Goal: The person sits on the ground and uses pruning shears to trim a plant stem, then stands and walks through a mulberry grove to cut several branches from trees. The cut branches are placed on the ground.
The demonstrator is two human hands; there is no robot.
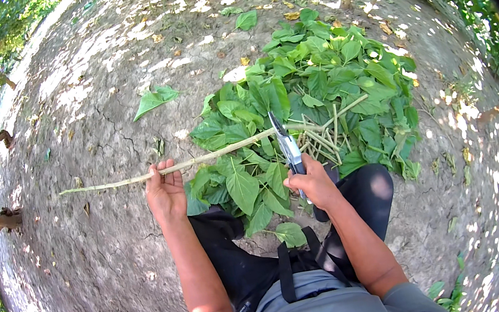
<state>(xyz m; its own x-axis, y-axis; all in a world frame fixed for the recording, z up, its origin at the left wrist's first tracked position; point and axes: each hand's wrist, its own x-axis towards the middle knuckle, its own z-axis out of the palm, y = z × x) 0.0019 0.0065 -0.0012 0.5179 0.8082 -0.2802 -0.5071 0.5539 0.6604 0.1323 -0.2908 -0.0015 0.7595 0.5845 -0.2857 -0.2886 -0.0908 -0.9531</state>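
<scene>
In the head view, the left hand [166, 197] has its palm turned up and its fingers closed lightly on a long, pale, bare stem [217, 153]. The stem crosses the hand at the thumb and fingertips, well away from the wrist; its thin greenish end reaches out to the left past the fingers, while the thicker part runs right, over the edge of a leafy green heap [353, 69].

The right hand [314, 185] has its fingers wrapped around the handles of some pruning shears [289, 147], which point away from the body. The stem meets the shears at the blades, beyond the right fingers and apart from them (whether the blades are pressed together there, I cannot tell).

Short pale stem pieces [323, 142] lie on the heap, just right of the shears. One loose leaf [155, 100] rests on the cracked ground [107, 242], farther out than the left hand.
</scene>
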